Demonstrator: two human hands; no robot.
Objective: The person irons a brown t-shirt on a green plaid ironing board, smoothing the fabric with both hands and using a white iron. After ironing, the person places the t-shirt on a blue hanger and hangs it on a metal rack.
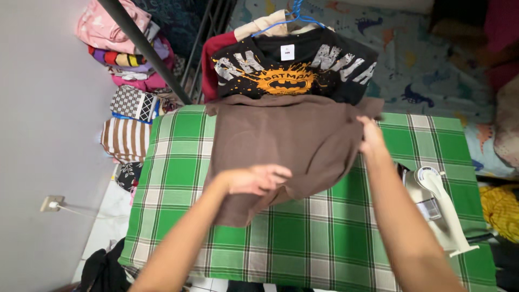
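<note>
Across the middle of the view a green plaid ironing surface point(178, 178) bears everything at hand, and places here are given from it. On its centre lies a brown garment point(281, 138), spread flat with its lower edge folded over and its far edge reaching the surface's far side. Just past that far edge sits a black printed T-shirt point(294, 67) on a blue hanger point(294, 16), with a dark red garment point(208, 62) under it. Beyond the surface's far left corner, stacks of folded clothes point(130, 108) are piled against a grey wall, striped and checked pieces among them. On the surface's right end a cream electric iron point(438, 208) stands on its heel. The left hand point(254, 178) rests flat on the brown garment's folded lower part, fingers stretched together and closed on nothing. The right hand point(372, 138) pinches the garment's right edge between fingers and thumb.
</note>
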